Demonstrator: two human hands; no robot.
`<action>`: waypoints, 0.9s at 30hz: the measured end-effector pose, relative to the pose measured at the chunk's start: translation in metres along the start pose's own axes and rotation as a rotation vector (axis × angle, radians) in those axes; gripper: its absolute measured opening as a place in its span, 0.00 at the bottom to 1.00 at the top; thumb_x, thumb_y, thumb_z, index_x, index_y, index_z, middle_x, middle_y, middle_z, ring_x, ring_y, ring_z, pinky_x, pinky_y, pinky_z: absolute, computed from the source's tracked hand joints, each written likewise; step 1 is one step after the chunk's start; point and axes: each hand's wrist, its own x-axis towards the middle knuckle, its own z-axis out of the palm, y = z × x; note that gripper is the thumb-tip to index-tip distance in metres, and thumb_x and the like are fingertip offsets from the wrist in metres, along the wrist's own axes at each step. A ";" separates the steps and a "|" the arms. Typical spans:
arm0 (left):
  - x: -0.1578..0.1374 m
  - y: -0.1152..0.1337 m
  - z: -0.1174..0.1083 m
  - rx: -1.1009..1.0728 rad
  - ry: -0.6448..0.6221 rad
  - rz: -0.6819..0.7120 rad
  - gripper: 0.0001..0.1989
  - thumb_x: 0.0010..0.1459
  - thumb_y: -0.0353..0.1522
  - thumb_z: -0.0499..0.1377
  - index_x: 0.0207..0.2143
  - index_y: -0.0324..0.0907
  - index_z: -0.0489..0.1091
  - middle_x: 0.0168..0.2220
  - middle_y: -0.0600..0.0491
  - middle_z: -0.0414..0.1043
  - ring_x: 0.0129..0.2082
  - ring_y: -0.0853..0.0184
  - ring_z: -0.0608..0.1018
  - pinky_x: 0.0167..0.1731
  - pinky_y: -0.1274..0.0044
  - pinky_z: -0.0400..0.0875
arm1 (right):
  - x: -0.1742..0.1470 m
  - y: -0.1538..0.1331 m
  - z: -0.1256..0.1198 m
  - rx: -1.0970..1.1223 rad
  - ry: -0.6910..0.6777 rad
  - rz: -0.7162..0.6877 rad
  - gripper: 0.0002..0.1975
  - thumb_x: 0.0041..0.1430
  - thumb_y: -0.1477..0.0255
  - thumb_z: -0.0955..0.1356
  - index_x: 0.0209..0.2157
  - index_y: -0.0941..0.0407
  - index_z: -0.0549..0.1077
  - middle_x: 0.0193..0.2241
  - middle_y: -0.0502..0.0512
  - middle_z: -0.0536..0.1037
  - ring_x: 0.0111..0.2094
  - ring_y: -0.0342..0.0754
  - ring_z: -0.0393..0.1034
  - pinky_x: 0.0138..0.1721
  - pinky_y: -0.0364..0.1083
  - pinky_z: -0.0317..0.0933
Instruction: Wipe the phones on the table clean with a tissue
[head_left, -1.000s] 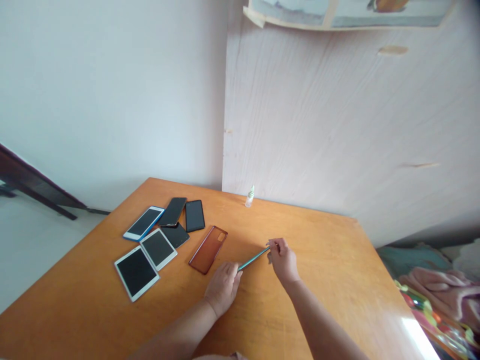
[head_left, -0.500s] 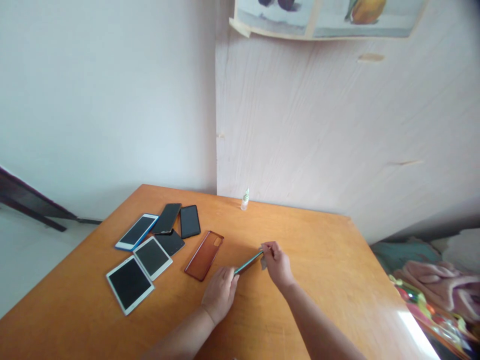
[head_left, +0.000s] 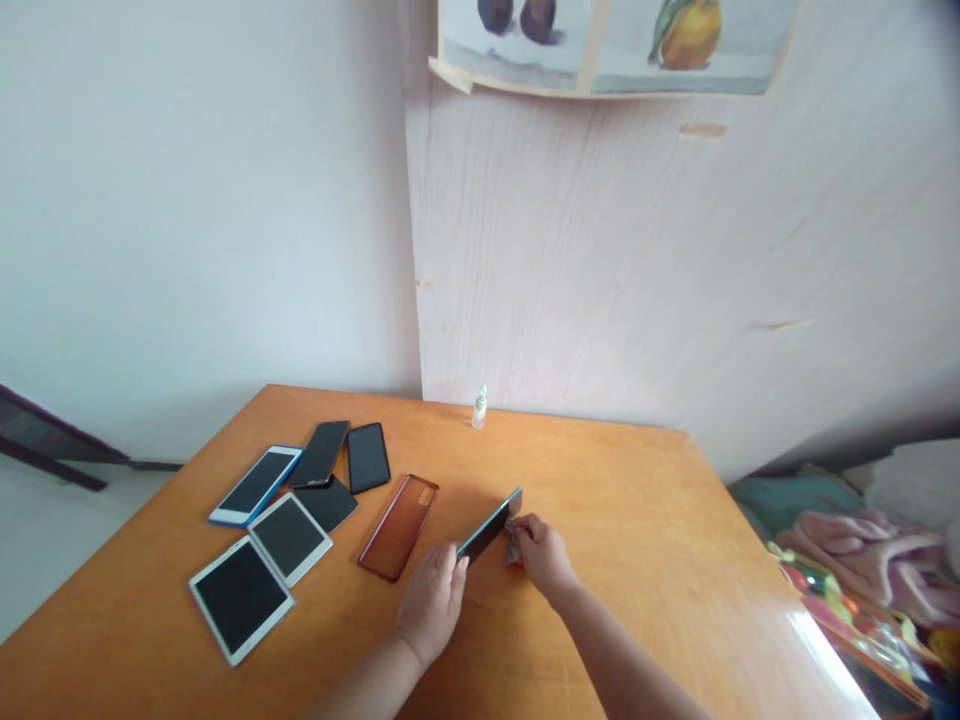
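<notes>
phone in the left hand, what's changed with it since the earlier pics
The phone has turned from nearly edge-on so its dark face shows. The right hand has moved from its far end down to the face side, pinching a crumpled grey cloth or tissue. The left hand still grips the near end; the translucent phone case and small bottle stayed put.

No legible lettering, brand or number anywhere. Small bottle (head_left: 479, 409): any marking too small to read. Held phone (head_left: 486, 532), reddish case (head_left: 397, 530), painted sheet (head_left: 619, 50): nothing readable made out.
</notes>
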 end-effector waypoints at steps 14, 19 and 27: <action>0.024 -0.008 -0.006 -0.344 -0.107 -0.281 0.21 0.67 0.40 0.46 0.58 0.42 0.60 0.58 0.44 0.68 0.59 0.59 0.71 0.58 0.65 0.64 | -0.006 0.007 -0.005 0.046 0.159 0.006 0.15 0.57 0.59 0.63 0.37 0.55 0.71 0.24 0.49 0.76 0.21 0.45 0.68 0.21 0.42 0.60; 0.032 -0.004 -0.005 -0.408 -0.144 -0.353 0.23 0.64 0.39 0.51 0.59 0.41 0.60 0.57 0.43 0.68 0.56 0.60 0.72 0.56 0.66 0.65 | -0.001 0.001 0.001 -0.041 0.174 -0.099 0.15 0.60 0.60 0.62 0.40 0.54 0.73 0.34 0.54 0.80 0.36 0.50 0.74 0.38 0.47 0.67; 0.028 0.016 -0.002 -0.118 -0.233 -0.419 0.39 0.50 0.31 0.63 0.63 0.40 0.52 0.41 0.47 0.76 0.39 0.60 0.79 0.40 0.72 0.69 | -0.010 -0.007 0.009 -0.314 0.086 -0.284 0.12 0.60 0.68 0.63 0.39 0.52 0.77 0.39 0.55 0.78 0.42 0.52 0.72 0.45 0.49 0.65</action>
